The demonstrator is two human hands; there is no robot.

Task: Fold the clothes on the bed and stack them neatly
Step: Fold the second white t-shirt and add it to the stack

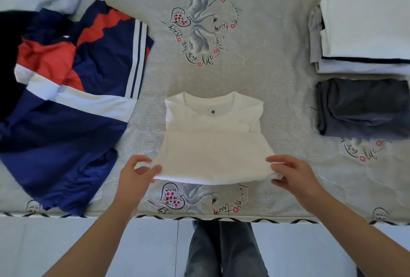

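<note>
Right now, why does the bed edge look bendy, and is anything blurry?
In the head view, the wide-angle lens curves the bed edge; the white T-shirt is so brightly lit its folds wash out; the navy and red jacket at the side looks soft and stretched; shadows are faint under both hands.

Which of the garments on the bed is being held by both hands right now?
The white T-shirt in the middle; the left hand and right hand pinch its near corners. The navy-and-red jacket and folded stacks lie untouched.
</note>
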